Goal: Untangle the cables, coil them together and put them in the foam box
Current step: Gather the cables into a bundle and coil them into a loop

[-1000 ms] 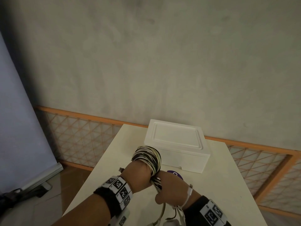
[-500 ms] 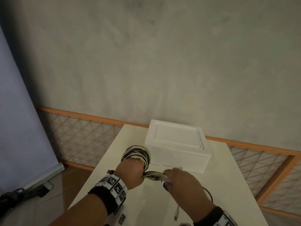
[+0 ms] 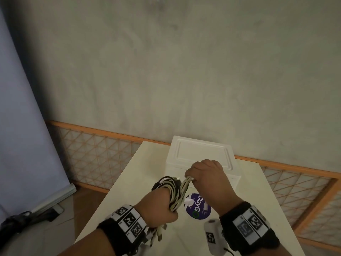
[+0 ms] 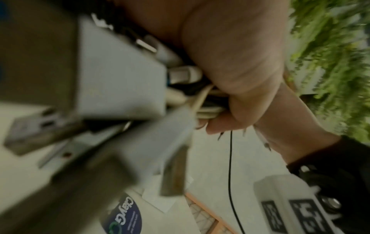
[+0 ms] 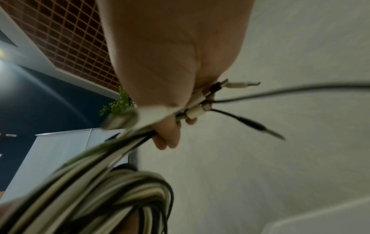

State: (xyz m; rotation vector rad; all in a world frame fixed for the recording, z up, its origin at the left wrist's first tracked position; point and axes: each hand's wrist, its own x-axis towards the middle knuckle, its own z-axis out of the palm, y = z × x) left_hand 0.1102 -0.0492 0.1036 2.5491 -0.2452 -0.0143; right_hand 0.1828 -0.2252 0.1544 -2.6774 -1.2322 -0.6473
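Observation:
A bundle of black and white cables [image 3: 172, 193] is wound in loops around my left hand [image 3: 156, 206], whose fingers curl round the coil. Plug ends [image 3: 158, 235] hang below that wrist. My right hand [image 3: 204, 176] grips the free end of the bundle just right of the coil, above the table. In the right wrist view the fingers [image 5: 168, 136] pinch several cable ends [image 5: 200, 109], with plugs sticking out to the right. The white foam box [image 3: 203, 154] stands closed at the table's far end, right behind my right hand.
A white table [image 3: 129, 182] carries a round purple sticker [image 3: 198, 206] under my hands. An orange lattice fence [image 3: 96, 150] runs behind the table below a grey wall. A grey panel [image 3: 24, 126] leans at the left, with floor beside the table's left edge.
My right hand has swung up and forward from below the coil to in front of the box, carrying the free cable ends over my left hand. Less loose cable hangs down.

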